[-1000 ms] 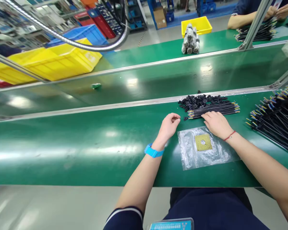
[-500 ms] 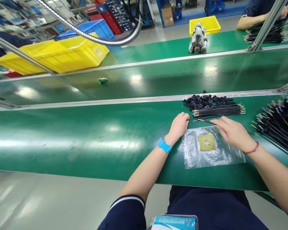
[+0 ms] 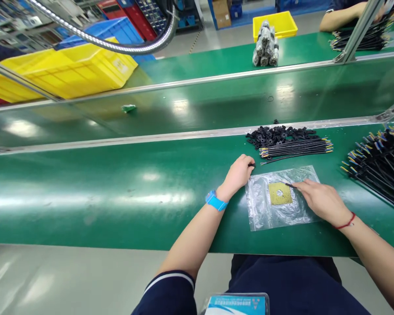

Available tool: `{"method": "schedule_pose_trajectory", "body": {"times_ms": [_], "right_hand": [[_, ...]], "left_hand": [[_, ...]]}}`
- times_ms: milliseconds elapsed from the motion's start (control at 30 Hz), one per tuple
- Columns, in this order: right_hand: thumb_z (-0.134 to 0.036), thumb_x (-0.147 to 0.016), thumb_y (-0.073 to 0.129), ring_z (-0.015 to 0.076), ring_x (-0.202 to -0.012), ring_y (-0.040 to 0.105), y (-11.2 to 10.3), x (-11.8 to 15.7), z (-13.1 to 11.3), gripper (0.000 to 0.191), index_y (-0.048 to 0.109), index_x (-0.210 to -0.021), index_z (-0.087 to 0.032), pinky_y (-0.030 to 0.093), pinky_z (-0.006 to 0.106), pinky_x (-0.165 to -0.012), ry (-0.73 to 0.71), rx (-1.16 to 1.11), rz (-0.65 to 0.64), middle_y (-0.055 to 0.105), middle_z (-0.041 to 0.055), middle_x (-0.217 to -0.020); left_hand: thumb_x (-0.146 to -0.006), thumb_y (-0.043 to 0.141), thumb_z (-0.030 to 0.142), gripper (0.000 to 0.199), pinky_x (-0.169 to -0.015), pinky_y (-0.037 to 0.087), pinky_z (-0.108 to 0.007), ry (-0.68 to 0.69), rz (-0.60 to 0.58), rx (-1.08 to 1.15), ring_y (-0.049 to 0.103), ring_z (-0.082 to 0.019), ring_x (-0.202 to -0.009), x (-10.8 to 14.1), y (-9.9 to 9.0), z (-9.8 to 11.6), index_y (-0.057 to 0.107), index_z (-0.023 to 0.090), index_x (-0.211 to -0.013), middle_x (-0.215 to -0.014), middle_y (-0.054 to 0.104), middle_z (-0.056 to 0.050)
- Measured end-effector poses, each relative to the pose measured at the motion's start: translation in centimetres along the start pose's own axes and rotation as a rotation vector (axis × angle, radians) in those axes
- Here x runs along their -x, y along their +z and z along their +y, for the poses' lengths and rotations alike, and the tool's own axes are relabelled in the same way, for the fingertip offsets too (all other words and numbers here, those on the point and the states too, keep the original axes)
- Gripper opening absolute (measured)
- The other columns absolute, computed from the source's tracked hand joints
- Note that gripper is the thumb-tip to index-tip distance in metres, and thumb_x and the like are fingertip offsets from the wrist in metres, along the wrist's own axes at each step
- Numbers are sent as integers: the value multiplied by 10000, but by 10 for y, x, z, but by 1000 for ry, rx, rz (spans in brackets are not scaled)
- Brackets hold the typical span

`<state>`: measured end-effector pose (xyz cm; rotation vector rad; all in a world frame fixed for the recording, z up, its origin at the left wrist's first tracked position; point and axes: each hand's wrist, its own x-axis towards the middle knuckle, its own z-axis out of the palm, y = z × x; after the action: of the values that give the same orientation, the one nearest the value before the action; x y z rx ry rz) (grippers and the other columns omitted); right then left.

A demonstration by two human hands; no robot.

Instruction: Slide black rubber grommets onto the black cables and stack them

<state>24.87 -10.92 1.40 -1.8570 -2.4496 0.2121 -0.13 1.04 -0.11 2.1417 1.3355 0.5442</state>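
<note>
My right hand (image 3: 321,200) is closed on a black cable (image 3: 290,185), whose stripped end points left over a square yellowish plate (image 3: 280,194). The plate lies on or in a clear plastic bag (image 3: 261,214); I cannot tell which. Left of the bag's upper corner, my left hand (image 3: 240,171) pinches a small black plastic piece (image 3: 251,165) at its fingertips. Just beyond the hands lies a heap of small black plastic pieces (image 3: 272,136). In front of that heap is a row of black cables (image 3: 295,148) with coloured wire ends.
A large pile of black cables (image 3: 384,162) rises at the right. The metal rail (image 3: 151,135) runs behind the green bench (image 3: 101,188). Across it stand yellow bins (image 3: 85,70), wrapped bundles (image 3: 265,46) and a co-worker's arm (image 3: 343,17). A braided hose (image 3: 118,48) hangs overhead.
My right hand has drawn the cable toward me, from beside the cable row to over the yellowish plate. My left hand stays near the bag's corner. The whole view has shifted slightly.
</note>
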Motion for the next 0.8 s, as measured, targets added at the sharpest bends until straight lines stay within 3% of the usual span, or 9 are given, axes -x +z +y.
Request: {"method": "schedule_pose_trajectory", "body": {"times_ms": [100,200,333,533,800], "right_hand": [[-234,-934,351,157,-793,649,-7,5,-3,326,624,-1112,-229,503,274,-688,34,-293,71,695,22,-890],[-262,-943,361,134,-763,645,-18,14,-12,314,616,-1122,-224,513,260,-719,8,-499,140,692,9,-820],[-238,-941,376,125,-748,638,-31,21,-25,302,614,-1126,-211,512,246,-687,-62,-531,239,683,25,-851],[-202,-936,363,123,-667,623,-31,24,-26,328,619,-1141,-216,506,256,-622,-118,-361,252,671,31,-840],[-198,-930,367,147,-835,654,-39,22,-24,320,640,-1094,-220,526,273,-716,-89,-376,187,696,24,-984]], "left_hand": [[-759,573,112,80,-707,451,-279,-147,11,439,534,-122,-682,10,2,12,597,147,-827,-783,578,-16],[-735,647,223,140,-656,448,-255,-270,-119,980,535,-95,-620,26,5,34,604,138,-837,-717,589,1],[-645,757,294,280,-631,451,-239,-352,-256,1331,544,-81,-590,41,3,60,619,140,-833,-679,592,10],[-614,790,310,306,-633,467,-245,-355,-234,1349,556,-83,-588,45,2,68,626,145,-812,-706,601,6],[-712,712,303,203,-723,464,-272,-125,-181,1007,559,-123,-737,48,-1,66,656,157,-842,-823,617,-34]]}}
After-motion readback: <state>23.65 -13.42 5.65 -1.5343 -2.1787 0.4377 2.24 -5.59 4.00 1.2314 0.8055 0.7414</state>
